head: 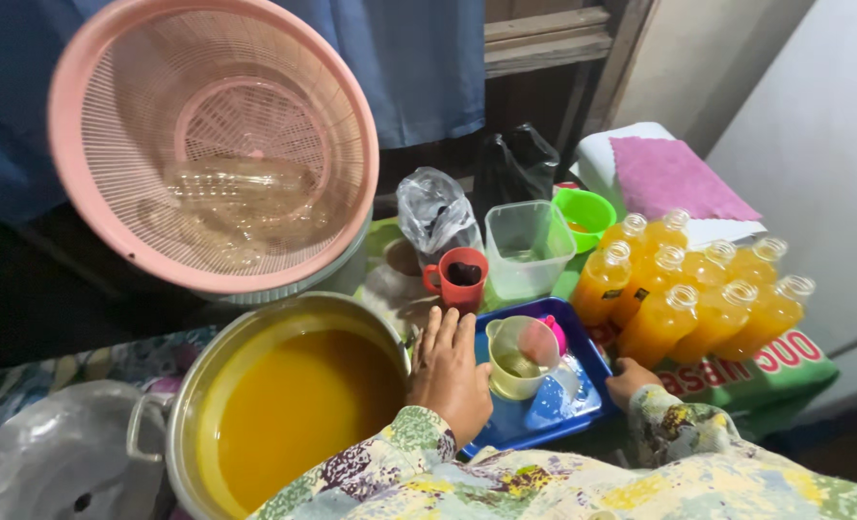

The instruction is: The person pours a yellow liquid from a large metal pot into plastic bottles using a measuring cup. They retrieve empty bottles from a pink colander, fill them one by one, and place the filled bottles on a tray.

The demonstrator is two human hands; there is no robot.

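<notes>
Left hand (450, 374) flat and open, empty, between big pot (289, 404) and yellow jug (522, 354) on blue tray (506, 429); jug just right, upright. Right hand (631, 377) curled on tray's edge.

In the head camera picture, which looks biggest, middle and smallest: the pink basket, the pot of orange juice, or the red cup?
1. Pink basket, though it sits nearest the camera, so it is unsure against the pot.
2. Pot.
3. Red cup.
</notes>
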